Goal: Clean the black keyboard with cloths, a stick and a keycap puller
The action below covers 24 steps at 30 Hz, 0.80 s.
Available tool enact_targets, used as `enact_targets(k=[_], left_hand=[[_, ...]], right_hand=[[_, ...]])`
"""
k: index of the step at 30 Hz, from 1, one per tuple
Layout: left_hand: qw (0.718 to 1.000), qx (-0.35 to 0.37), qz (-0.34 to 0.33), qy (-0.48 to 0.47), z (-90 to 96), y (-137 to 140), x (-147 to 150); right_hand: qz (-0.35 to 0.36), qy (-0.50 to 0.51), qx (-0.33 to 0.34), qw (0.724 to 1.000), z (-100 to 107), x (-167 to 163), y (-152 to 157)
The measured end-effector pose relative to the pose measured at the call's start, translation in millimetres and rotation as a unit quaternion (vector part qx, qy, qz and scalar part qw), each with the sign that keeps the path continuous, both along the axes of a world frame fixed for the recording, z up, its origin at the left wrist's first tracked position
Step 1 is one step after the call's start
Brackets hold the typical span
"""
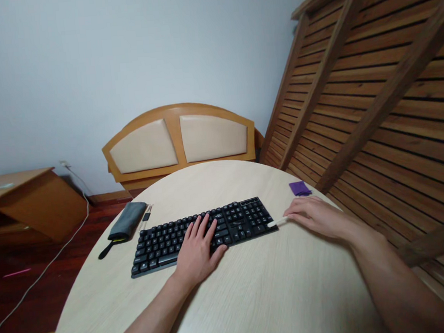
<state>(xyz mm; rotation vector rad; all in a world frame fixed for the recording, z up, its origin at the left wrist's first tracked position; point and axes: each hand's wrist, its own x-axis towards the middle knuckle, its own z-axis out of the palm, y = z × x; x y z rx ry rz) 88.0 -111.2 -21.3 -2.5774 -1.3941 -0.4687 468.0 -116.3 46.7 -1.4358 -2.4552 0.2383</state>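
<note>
A black keyboard [162,244] lies at a slant on the pale round table [256,288]. My left hand [198,249] rests flat on its middle keys, fingers spread and thumb by the front edge. Between the fingertips of my right hand [307,215] is a small white brush [278,222], held by its thin handle. The brush's head touches the keyboard's right end, near the lower corner of the number pad. Part of the keyboard is hidden under my left hand.
Left of the keyboard lie a grey pouch [128,221] with a black strap and a small dark item [146,216] with thin sticks. A folded purple cloth [299,188] sits beyond my right hand. Wooden slats [358,123] rise along the right, and a padded headboard [181,139] stands behind the table.
</note>
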Motion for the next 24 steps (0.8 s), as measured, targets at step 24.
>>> enact_targets(k=[24], left_hand=[[1.0, 0.005, -0.003, -0.011, -2.5, 0.8, -0.8]], right_hand=[[-0.075, 0.013, -0.058, 0.995, 4.5, -12.0, -11.6]])
